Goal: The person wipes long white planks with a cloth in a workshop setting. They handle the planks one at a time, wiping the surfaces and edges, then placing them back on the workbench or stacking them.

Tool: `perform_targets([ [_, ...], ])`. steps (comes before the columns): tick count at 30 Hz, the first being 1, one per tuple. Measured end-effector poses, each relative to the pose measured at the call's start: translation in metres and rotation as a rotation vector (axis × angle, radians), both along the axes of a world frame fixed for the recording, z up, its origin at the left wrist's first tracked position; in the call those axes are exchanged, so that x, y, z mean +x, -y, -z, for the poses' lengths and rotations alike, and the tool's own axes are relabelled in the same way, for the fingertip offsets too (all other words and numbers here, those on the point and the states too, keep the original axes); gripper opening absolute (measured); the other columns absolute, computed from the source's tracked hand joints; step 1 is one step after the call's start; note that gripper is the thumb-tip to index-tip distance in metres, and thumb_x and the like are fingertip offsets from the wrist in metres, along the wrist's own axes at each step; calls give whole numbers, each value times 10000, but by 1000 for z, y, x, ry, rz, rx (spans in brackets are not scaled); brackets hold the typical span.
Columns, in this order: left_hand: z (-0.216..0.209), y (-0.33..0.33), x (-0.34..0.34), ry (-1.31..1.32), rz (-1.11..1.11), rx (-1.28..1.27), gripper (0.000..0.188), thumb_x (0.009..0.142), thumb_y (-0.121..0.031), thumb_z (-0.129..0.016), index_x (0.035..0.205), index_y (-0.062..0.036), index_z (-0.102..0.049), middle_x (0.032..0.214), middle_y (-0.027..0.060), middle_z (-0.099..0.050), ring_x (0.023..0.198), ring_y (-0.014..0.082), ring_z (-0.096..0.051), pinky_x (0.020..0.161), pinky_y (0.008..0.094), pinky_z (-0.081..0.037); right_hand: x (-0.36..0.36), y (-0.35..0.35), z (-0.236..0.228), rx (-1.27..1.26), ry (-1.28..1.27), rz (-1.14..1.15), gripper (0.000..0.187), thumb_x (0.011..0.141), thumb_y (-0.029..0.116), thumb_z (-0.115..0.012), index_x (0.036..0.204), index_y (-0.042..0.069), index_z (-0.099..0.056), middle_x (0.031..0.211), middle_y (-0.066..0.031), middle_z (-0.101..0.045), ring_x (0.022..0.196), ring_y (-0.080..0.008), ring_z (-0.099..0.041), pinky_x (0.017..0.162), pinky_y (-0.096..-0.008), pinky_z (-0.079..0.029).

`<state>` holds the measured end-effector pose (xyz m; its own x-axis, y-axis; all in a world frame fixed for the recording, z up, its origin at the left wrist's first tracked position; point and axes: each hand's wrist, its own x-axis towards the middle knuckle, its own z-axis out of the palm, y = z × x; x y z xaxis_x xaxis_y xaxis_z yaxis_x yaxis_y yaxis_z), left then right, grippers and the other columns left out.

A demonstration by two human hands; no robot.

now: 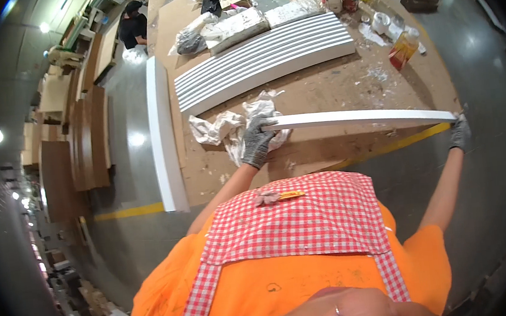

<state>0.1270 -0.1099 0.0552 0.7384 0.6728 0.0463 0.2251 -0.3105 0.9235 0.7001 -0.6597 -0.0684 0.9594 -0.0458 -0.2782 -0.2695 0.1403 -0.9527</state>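
Observation:
A long white strip [358, 116], like a piece of trim, is held level across my front, over the near edge of the table. My left hand [256, 139], in a grey glove, is closed round its left end. Its right end sits in the grip of my gloved right hand [460, 132], out past the table's right corner. Crumpled white cloth [220, 128] lies on the table by my left hand, which covers part of it. Farther back, several similar white strips [265, 62] lie side by side in a row.
A long white board [164, 136] runs along the table's left side. Wrapped blocks [237, 30], cans [350, 0], a tape roll [380, 22] and an orange-yellow carton [404, 49] stand on the brown tabletop [314, 94]. Brown panels [89, 137] lean at left; a person [132, 26] is beyond.

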Motion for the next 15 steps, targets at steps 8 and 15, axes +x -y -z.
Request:
perform_targets([
  [8, 11, 23, 1, 304, -167, 305, 213, 688, 27, -706, 865, -87, -672, 1165, 166, -553, 1149, 335, -503, 939, 402, -427, -49, -55, -1, 60, 42, 275, 272, 915, 244, -556, 997, -2, -641, 915, -93, -659, 832, -214, -616, 786, -354, -492],
  [15, 28, 14, -2, 274, -195, 480, 234, 758, -113, -696, 966, -64, -599, 1086, 142, -559, 1033, 311, -545, 871, 364, -450, -101, -111, -54, -884, 373, 286, 258, 908, 241, -594, 960, -6, -645, 901, -86, -650, 832, -172, -591, 758, -321, -477],
])
